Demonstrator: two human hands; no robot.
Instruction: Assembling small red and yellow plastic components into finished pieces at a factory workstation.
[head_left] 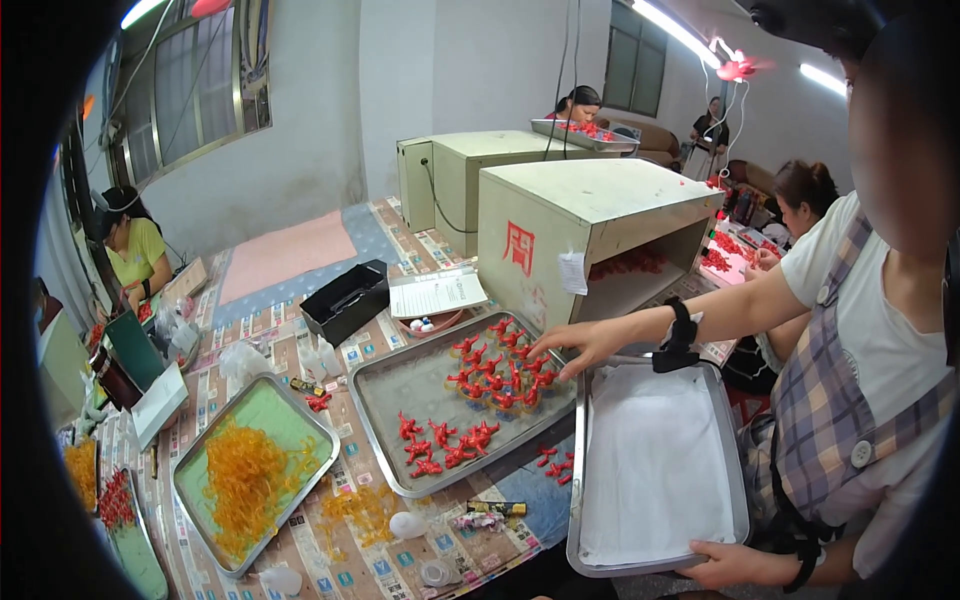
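Note:
Neither my left hand nor my right hand shows. A co-worker at the right stretches one hand (583, 342), fingers spread, over the right edge of a metal tray (385, 385) on the table. Small red figures (490, 378) stand bunched there, close to the fingertips. More red figures (455, 442) lie looser at the tray's near side. The co-worker's other hand (735, 565) grips the near edge of a second metal tray (738, 440), lined with a white sheet (655, 460). Both of that person's wrists carry black straps.
At the left, a green-lined tray (325, 435) holds tangled amber plastic pieces (250, 480). Behind stand a black box (345, 300), a paper pad (437, 292) and a cream metal cabinet (520, 230) with red pieces inside. Other people sit around the table.

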